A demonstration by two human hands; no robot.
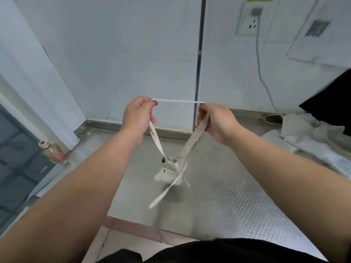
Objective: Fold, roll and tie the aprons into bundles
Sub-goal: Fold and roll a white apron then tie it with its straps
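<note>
I hold the strap (178, 101) of a white apron between both hands, raised in front of the wall. My left hand (137, 115) has its fingers curled round one end of the stretch, and my right hand (216, 120) pinches the other, so a short length of strap runs taut and level from one to the other. From each hand the strap drops down and inward, and the two runs meet at the bundle (167, 173), a small rolled wad of apron with a tie wrapped round it. The bundle hangs below and between my hands, over the middle of the metal surface (237, 196), with a dark shadow just under it; it is blurred, and I cannot tell whether it touches the surface. A small black fitting (163, 160) sits where the left run meets the bundle, and a loose tie end (161, 196) trails down toward me. Well to the right a pile (303, 133) of more white aprons lies on the surface, beside a black cloth (330, 99). At the far left edge stands a bottle (54, 151). A cable (261, 59) runs down the wall from a socket (250, 19).
</note>
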